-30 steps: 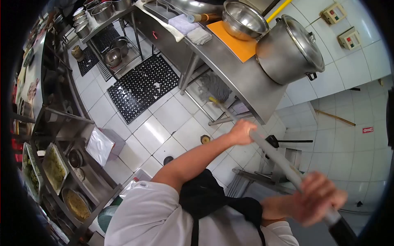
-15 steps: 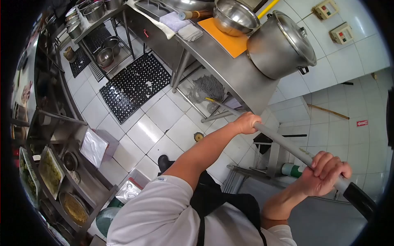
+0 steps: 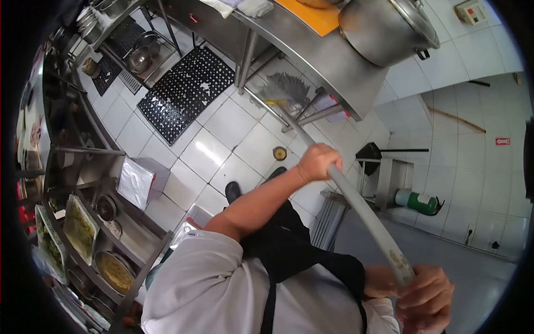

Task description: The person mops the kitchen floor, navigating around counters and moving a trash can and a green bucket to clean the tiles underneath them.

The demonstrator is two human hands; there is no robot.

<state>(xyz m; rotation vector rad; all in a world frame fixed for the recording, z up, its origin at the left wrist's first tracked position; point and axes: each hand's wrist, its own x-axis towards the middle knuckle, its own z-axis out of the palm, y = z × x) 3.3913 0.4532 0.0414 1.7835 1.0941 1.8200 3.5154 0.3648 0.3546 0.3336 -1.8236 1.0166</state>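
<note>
A long grey mop handle (image 3: 361,209) runs diagonally from the lower right up to a grey mop head (image 3: 285,92) under the steel table. My left hand (image 3: 320,162) is wrapped round the middle of the handle. Near its upper end, at the lower right, my right hand (image 3: 425,298) grips it too. The mop strands lie on the tiled floor behind the table's legs, and a yellow piece shows where handle and head meet.
The steel table (image 3: 334,67) bears a large pot (image 3: 381,30) and an orange board (image 3: 314,16). A perforated black mat (image 3: 186,94) lies on the floor near a round drain (image 3: 279,153). Shelves with food trays (image 3: 82,229) stand left; a green cylinder (image 3: 417,201) is at right.
The mop head has shifted slightly further under the table. My right hand has moved down and nearer my body, so the handle is steeper. The view has tilted down, showing both boots.
</note>
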